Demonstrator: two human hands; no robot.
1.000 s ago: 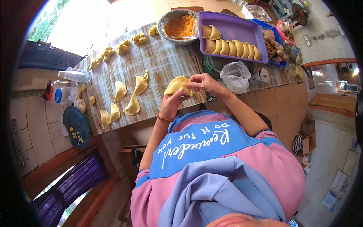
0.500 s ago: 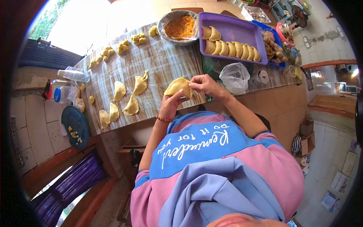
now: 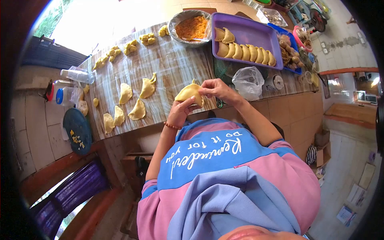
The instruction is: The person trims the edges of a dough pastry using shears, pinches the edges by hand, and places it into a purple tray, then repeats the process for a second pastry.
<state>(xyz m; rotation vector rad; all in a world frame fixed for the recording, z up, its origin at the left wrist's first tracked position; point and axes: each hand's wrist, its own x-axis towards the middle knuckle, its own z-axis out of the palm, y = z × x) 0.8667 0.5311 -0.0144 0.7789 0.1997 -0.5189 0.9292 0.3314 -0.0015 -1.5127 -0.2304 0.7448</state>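
Observation:
A folded half-moon piece of pale dough (image 3: 188, 92) is held just above the table's front edge. My left hand (image 3: 181, 111), with a beaded bracelet at the wrist, supports it from below, the thumb resting on its face. My right hand (image 3: 218, 90) pinches the right side of its edge between thumb and fingertips. Several similar half-moons lie to the left on the wood-patterned tabletop (image 3: 172, 60), among them one (image 3: 148, 88) with a strip of dough sticking up at its tip. The fingers' undersides are hidden.
Behind stand a bowl of orange filling (image 3: 192, 29) and a purple tray (image 3: 256, 32) with a row of half-moons. Dough lumps (image 3: 131, 47) line the back edge. A clear plastic bag (image 3: 248, 83) sits right, a dark green plate (image 3: 79, 130) at the left.
The view has shifted slightly. Both hands keep hold of the same dough piece, with the right fingers still at its right edge; little else has changed.

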